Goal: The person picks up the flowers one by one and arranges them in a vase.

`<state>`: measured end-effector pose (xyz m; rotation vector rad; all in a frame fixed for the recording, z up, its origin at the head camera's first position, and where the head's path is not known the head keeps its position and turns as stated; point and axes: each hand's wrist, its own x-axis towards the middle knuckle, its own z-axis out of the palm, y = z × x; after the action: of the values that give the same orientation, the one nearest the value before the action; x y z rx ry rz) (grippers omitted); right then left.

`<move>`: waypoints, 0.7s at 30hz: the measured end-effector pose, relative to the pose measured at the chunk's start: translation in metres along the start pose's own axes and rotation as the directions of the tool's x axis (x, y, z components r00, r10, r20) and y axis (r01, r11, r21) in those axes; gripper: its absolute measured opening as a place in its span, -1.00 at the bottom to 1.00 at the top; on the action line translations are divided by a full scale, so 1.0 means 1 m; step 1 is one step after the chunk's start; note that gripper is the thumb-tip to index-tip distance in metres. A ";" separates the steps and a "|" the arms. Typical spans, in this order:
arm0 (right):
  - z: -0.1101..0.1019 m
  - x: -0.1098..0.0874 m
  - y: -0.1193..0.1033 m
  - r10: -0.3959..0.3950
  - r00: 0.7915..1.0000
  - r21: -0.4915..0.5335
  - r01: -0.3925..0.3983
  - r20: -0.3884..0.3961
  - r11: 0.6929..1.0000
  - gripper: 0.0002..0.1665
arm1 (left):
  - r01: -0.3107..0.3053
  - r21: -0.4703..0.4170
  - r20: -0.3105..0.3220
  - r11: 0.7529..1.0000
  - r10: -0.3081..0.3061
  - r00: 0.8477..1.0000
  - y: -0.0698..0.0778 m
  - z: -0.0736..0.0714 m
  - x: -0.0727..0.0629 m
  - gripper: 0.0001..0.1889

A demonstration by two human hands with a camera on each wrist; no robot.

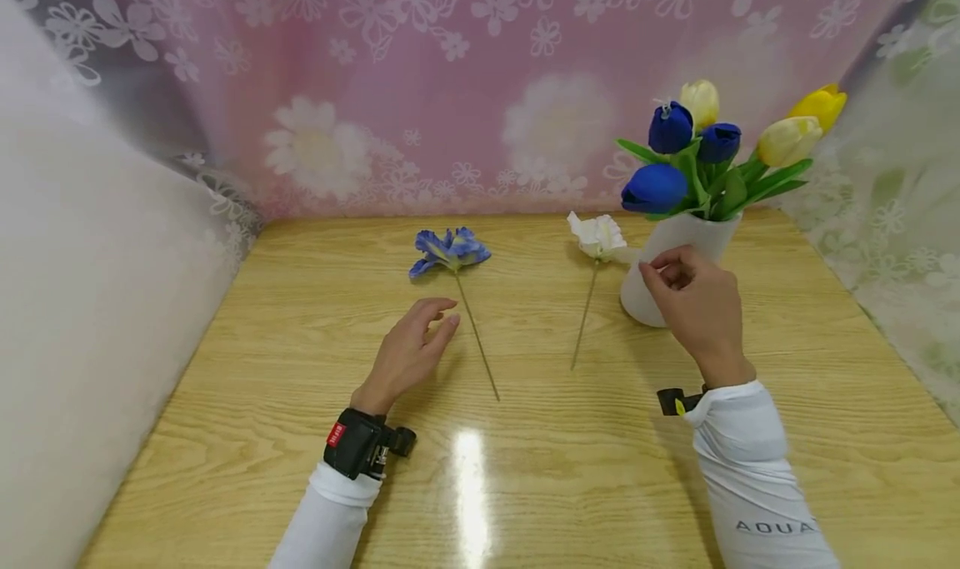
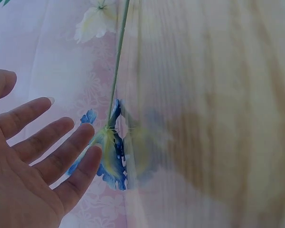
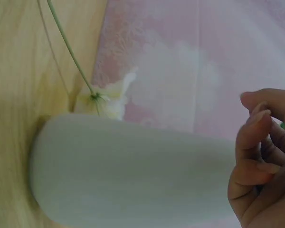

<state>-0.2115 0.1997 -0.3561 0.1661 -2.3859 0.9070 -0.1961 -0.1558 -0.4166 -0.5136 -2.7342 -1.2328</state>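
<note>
My left hand hovers over the table beside the stem of a blue artificial iris, its fingers spread and relaxed. In the left wrist view, the fingertips overlap the blue petals, with nothing between the fingers. My right hand is in front of a white vase, its fingers loosely curled and holding nothing visible. The vase contains blue, cream and yellow artificial tulips with green leaves. To the vase's left lies a white artificial flower on a thin stem, partly hidden behind the vase in the right wrist view.
Both flowers lie on a glossy wood-grain table, blossoms toward the back, stems toward me. A pink floral curtain hangs along the back edge. Pale cloth covers the left side, and a patterned sheet covers the right.
</note>
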 end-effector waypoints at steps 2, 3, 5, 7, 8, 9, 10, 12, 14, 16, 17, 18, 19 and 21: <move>0.007 -0.002 0.000 -0.004 0.996 -0.003 0.004 0.085 1.000 -0.77 | 0.009 0.005 -0.002 1.000 -0.009 1.000 0.000 -0.001 0.000 -0.48; 0.011 -0.003 -0.001 -0.001 0.992 0.000 0.001 0.129 1.000 -0.77 | 0.009 0.007 -0.001 1.000 -0.009 1.000 0.000 -0.002 -0.001 -0.48; 0.018 -0.005 -0.002 0.005 0.976 0.012 -0.008 0.218 1.000 -0.76 | 0.015 0.012 -0.001 1.000 -0.015 1.000 0.001 -0.003 -0.001 -0.49; 0.026 -0.007 -0.003 0.028 0.956 0.014 -0.034 0.293 0.999 -0.74 | 0.019 0.019 -0.001 1.000 -0.018 1.000 0.000 -0.004 -0.001 -0.49; 0.030 -0.007 -0.003 0.044 0.945 0.013 -0.051 0.324 0.999 -0.73 | 0.021 0.021 -0.001 1.000 -0.021 1.000 0.000 -0.004 -0.002 -0.49; 0.033 -0.008 -0.002 0.060 0.933 0.009 -0.068 0.354 0.998 -0.71 | 0.022 0.022 0.000 1.000 -0.022 1.000 -0.001 -0.005 -0.002 -0.49; 0.037 -0.008 -0.002 0.079 0.920 0.003 -0.087 0.385 0.996 -0.68 | 0.026 0.023 -0.001 0.999 -0.026 1.000 -0.001 -0.006 -0.003 -0.49; 0.042 -0.009 -0.001 0.109 0.895 -0.013 -0.115 0.433 0.993 -0.63 | 0.027 0.025 -0.002 0.999 -0.027 1.000 -0.002 -0.007 -0.004 -0.48; 0.047 -0.010 0.001 0.135 0.870 -0.027 -0.139 0.474 0.990 -0.59 | 0.025 0.022 -0.003 0.999 -0.025 1.000 -0.004 -0.008 -0.005 -0.48; 0.050 -0.010 0.002 0.154 0.851 -0.039 -0.156 0.502 0.987 -0.58 | 0.024 0.021 -0.003 0.999 -0.024 1.000 -0.005 -0.009 -0.006 -0.47; 0.052 -0.010 0.002 0.162 0.846 -0.042 -0.163 0.509 0.986 -0.58 | 0.023 0.020 -0.003 1.000 -0.023 1.000 -0.005 -0.009 -0.006 -0.47; 0.053 -0.010 0.003 0.171 0.840 -0.044 -0.173 0.514 0.984 -0.58 | 0.022 0.020 -0.002 1.000 -0.022 1.000 -0.006 -0.010 -0.007 -0.47; 0.055 -0.011 0.003 0.179 0.836 -0.045 -0.183 0.519 0.982 -0.57 | 0.022 0.018 -0.001 1.000 -0.022 1.000 -0.006 -0.011 -0.007 -0.47; 0.057 -0.011 0.003 0.202 0.823 -0.053 -0.205 0.532 0.977 -0.55 | 0.026 0.015 0.002 1.000 -0.026 1.000 -0.007 -0.012 -0.008 -0.47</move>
<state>-0.2303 0.1647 -0.3984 0.1883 -2.9670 1.0767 -0.1915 -0.1710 -0.4152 -0.4802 -2.7588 -1.2167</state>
